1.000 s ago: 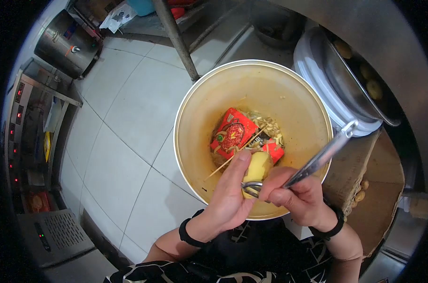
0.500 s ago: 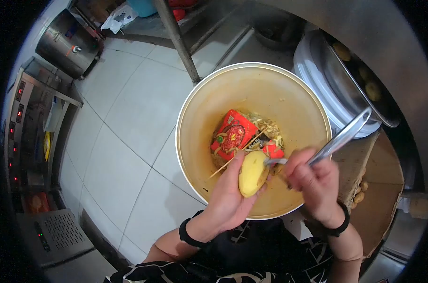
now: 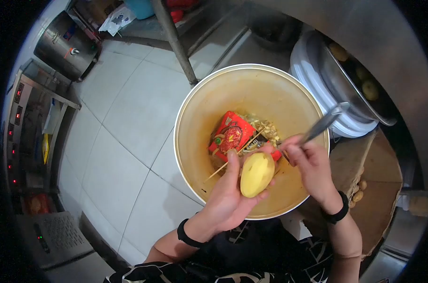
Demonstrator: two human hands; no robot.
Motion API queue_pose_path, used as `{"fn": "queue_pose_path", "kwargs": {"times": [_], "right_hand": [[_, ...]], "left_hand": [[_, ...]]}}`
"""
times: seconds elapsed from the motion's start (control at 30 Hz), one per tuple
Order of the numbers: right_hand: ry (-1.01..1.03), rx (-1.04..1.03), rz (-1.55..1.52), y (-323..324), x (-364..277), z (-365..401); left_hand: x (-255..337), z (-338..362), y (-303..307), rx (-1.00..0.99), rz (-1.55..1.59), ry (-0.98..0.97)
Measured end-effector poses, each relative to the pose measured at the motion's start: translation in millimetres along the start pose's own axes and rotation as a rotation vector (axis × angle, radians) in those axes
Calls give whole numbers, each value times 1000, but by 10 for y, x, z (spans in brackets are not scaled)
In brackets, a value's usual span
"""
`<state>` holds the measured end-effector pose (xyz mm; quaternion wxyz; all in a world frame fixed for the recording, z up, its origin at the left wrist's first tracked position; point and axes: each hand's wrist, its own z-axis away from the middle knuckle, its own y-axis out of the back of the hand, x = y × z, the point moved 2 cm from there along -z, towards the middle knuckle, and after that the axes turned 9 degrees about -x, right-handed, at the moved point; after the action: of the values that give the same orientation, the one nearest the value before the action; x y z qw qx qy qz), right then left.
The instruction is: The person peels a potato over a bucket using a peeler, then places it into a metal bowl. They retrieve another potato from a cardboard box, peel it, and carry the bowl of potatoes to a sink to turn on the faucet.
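My left hand (image 3: 226,198) is wrapped around a mostly peeled yellow potato (image 3: 257,174), above a large round bin (image 3: 251,87). Just right of the potato, my right hand (image 3: 308,162) grips a metal peeler (image 3: 325,123) whose handle points up and to the right. The working end of the peeler lies by my fingers and is hard to make out. Down in the bin are a red food packet (image 3: 232,134), a wooden stick (image 3: 218,172) and pale peelings (image 3: 268,129).
A metal bowl (image 3: 353,87) with potatoes rests on white round lids or tubs at the upper right. Below it stands a cardboard box (image 3: 376,188) with small potatoes. A table leg (image 3: 176,45) rises behind the bin. Tiled floor (image 3: 134,127) lies to the left.
The peeler has come off the potato's right side, and its handle has swung left and blurred. The potato is turned slightly, showing more of its peeled face.
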<state>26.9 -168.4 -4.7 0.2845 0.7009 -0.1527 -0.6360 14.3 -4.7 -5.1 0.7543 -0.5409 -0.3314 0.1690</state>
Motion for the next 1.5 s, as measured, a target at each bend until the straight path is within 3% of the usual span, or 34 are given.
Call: {"fn": "queue_pose_path", "kwargs": {"times": [0.07,0.2,0.23,0.3,0.43,0.47,0.53,0.57,0.63,0.77,0.87,0.97,1.03,1.13,1.27,1.33,1.5], "right_hand": [[-107,143,-666,98,-66,12],[85,182,-880,70,-126,57],[85,187,-879,50,-168,67],[244,-9,-934,-3,-269,81],[75,-94,-916,-39,-299,116],[-28,0,-793,-22,-187,59],[-96,-32,-801,42,-122,33],[-159,-78,-800,44,-108,20],[-127,-34,-733,-4,-111,19],[30,128,-952,50,-68,61],[170,-160,-960,-9,-181,141],[127,-339,-957,-46,-217,135],[78,-340,-964,-33,-207,96],[-158,-90,-888,2,-107,-10],[-14,-97,-938,-23,-161,76],[62,-297,-984,-23,-205,132],[-16,-442,-895,-54,-258,92]], "left_hand": [[7,36,-7,-10,25,-3],[37,66,-49,57,-414,-72],[37,61,-41,67,-556,-88],[59,22,-64,54,-724,-99],[105,23,-92,71,-1171,-27],[110,56,-124,71,-1171,-23],[115,118,-252,-144,-1312,-36],[111,99,-228,-141,-1314,-35],[138,30,-146,-14,-1480,-225],[177,32,-75,55,-1517,-259],[148,13,-88,189,-1466,-176],[105,0,-43,185,-1561,-177],[107,18,-29,184,-1612,-150],[119,59,-131,25,-1628,-231],[82,24,-45,128,-1523,-159],[68,30,-21,214,-1660,-172],[45,13,-22,221,-1753,-217]]}}
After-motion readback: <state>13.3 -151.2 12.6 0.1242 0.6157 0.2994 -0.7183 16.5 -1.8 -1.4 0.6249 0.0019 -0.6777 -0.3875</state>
